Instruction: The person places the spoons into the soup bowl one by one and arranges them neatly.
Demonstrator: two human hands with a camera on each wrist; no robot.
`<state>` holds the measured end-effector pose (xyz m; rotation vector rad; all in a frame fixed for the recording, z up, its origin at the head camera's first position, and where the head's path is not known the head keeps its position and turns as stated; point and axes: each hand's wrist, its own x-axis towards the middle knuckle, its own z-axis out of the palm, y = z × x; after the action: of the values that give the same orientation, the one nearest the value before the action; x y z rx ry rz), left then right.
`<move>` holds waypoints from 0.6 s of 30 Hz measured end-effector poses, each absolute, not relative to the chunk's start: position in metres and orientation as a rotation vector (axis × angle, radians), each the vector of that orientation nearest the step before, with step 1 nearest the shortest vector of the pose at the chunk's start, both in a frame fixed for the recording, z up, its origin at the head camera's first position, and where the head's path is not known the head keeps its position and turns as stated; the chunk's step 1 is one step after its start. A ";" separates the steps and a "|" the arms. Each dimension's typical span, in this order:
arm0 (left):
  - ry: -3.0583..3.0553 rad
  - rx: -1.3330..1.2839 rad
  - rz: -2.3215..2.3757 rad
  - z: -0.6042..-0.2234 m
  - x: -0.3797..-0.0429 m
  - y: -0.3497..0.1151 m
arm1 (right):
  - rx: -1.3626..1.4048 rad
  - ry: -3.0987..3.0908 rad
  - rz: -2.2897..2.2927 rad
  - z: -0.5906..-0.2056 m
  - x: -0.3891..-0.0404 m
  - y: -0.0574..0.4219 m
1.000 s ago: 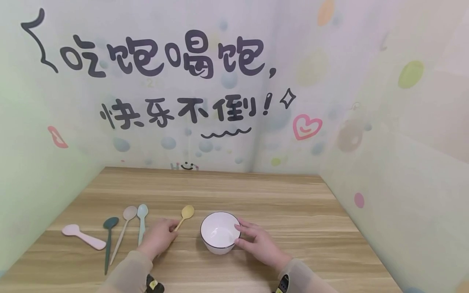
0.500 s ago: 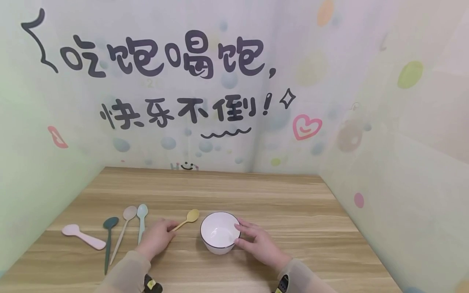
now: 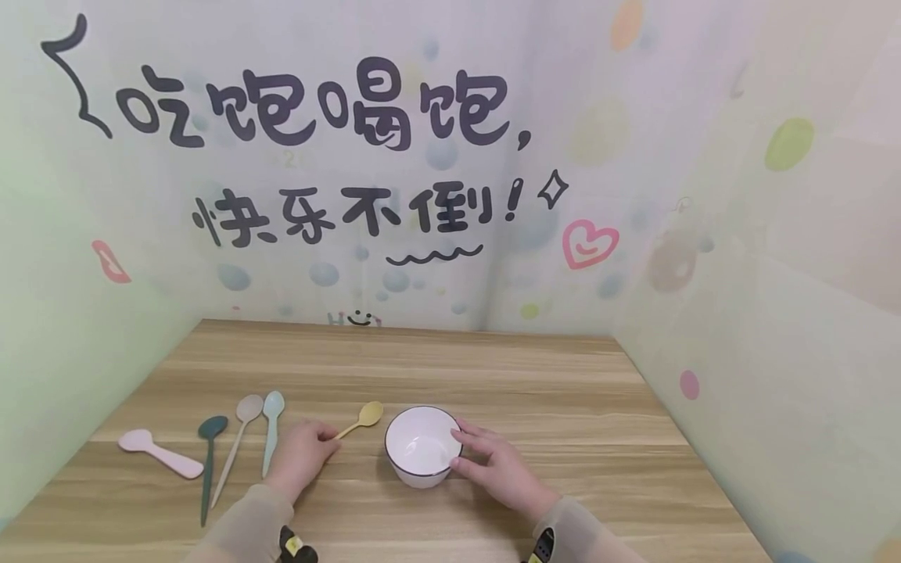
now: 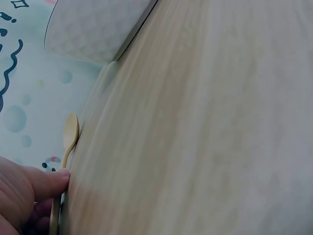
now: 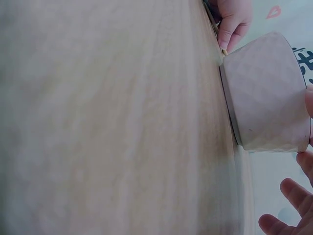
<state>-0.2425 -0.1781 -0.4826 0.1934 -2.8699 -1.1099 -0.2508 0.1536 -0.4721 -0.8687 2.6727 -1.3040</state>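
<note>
In the head view my left hand pinches the handle of a yellow spoon, which lies low along the wooden table with its head pointing right. The left wrist view shows the thumb pressed on the spoon's handle. A white bowl with a dark rim stands upright to the right of the spoon, its sides faceted in the wrist views. My right hand holds the bowl's right side, thumb and a finger at the rim. Its other fingers spread out beside the bowl.
Several more spoons lie to the left of my left hand: light blue, beige, dark green and pink. The wooden table is bounded by printed walls at the back and both sides.
The yellow spoon has turned and shifted slightly to the right in my left hand, its head now nearer the bowl. My right hand and the bowl have stayed in place.
</note>
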 end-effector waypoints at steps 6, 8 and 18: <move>-2.859 0.206 -1.088 -0.483 -0.243 -0.177 | -0.872 2.674 -1.303 -0.473 -0.251 0.154; -2.853 0.206 -1.086 -0.484 -0.243 -0.177 | -0.872 2.675 -1.306 -0.473 -0.251 0.153; -2.820 0.232 -1.168 -0.483 -0.242 -0.179 | -0.868 2.664 -1.329 -0.474 -0.252 0.153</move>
<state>-0.2420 -0.1785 -0.4834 0.2316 -2.8203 -1.1684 -0.2518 0.1528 -0.4740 -0.8675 2.6643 -1.3290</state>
